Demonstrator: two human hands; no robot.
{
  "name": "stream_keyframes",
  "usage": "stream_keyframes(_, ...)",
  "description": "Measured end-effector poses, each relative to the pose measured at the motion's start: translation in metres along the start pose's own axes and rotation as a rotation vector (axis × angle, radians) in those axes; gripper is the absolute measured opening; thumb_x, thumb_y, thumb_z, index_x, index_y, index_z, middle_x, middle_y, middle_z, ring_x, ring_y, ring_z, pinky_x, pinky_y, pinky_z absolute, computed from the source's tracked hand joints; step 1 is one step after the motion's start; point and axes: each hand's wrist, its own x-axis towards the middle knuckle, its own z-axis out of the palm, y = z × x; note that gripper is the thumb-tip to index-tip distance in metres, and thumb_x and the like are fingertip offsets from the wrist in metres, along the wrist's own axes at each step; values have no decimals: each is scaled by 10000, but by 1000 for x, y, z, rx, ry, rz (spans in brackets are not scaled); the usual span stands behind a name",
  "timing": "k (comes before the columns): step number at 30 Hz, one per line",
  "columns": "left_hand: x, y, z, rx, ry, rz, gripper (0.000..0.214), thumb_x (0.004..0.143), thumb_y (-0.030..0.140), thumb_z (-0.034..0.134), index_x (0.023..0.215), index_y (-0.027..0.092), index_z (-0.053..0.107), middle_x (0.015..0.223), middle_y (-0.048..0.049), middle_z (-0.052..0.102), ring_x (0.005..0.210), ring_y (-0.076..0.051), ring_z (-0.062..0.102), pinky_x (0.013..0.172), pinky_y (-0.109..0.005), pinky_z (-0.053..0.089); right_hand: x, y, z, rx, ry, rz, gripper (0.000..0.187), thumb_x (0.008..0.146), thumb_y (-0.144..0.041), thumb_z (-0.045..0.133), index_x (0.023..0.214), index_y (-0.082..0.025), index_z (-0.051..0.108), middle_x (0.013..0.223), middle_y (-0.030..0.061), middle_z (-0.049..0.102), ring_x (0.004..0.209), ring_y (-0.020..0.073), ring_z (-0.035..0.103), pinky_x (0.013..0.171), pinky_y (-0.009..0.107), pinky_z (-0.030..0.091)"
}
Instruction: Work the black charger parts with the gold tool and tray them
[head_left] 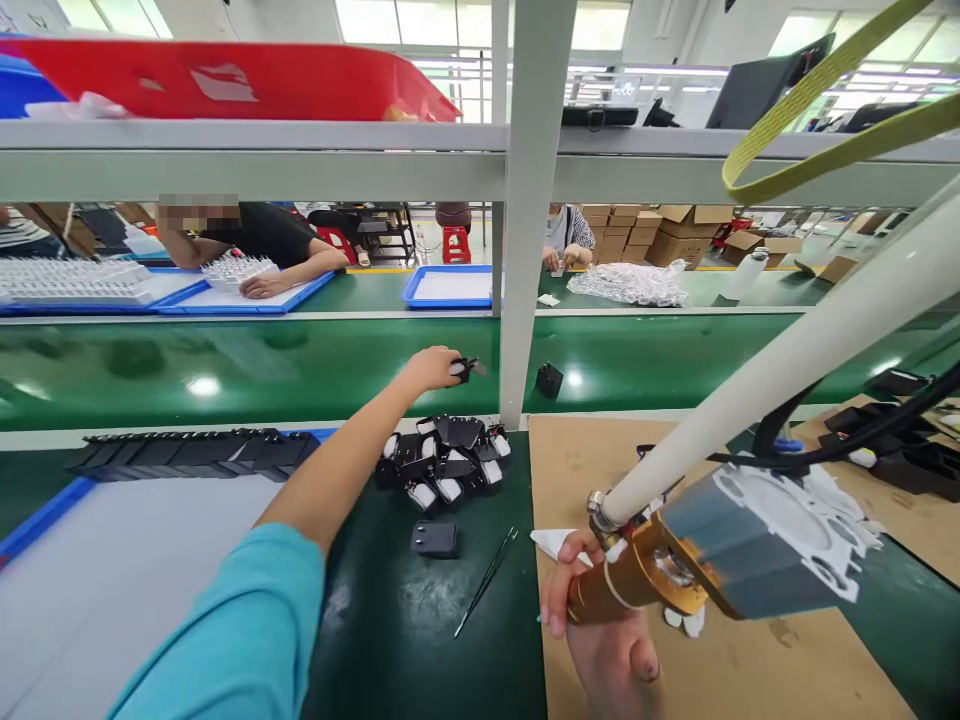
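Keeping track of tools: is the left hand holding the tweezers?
No, the left hand holds a black part; the tweezers lie on the tabletop.

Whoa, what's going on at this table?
The person's left hand is holding a small black piece over a green strip, just beyond a pile of black-and-white pieces. The right hand is at an orange cylinder; I can't tell if it's gripping it. Tweezers lie on the table.

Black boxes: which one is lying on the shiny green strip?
The black box just right of the white post. It lies alone on the strip; others are in the pile on the table, and the left hand holds a black piece.
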Motion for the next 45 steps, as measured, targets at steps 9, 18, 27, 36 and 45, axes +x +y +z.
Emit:
stream_keyframes(9,-260,15,-13,-257,338,-129,328,763,324,650,1078,237,668,877,-14,553,803,-186,616,722,-270,499,2,-14,14,140,-39,-186,471,775,-642,571,1132,-335,586,995,56,602,480,130,527,437,334,443)
stream_keyframes(18,-370,97,95,-666,248,-436,128,791,268,643,901,221,595,891,-25,580,815,-198,624,715,-319,524,-5,-21,25,109,-42,-197,427,773,-594,599,1097,-316,613,1009,27,597,492,104,509,479,324,431)
stream_keyframes(27,-354,63,83,-1171,-153,-11,838,750,239,676,1491,353,302,1436,-54,473,1285,-252,470,1099,-430,382,-11,-23,38,88,6,-182,459,732,-597,621,1102,-329,589,980,15,600,463,99,485,472,319,435)
stream_keyframes(36,-354,87,84,-935,90,-106,385,773,162,610,1145,261,610,1089,-36,642,1017,-201,620,932,-336,506,-11,-19,41,95,-3,-183,463,763,-592,592,1152,-341,568,996,3,595,477,96,490,485,316,426)
stream_keyframes(45,-389,96,113,-922,200,-280,616,844,295,663,1405,290,409,1381,-59,572,1225,-224,590,1026,-357,492,-12,-21,64,148,-37,-121,482,787,-610,568,1189,-344,552,951,-11,578,407,62,438,385,278,406)
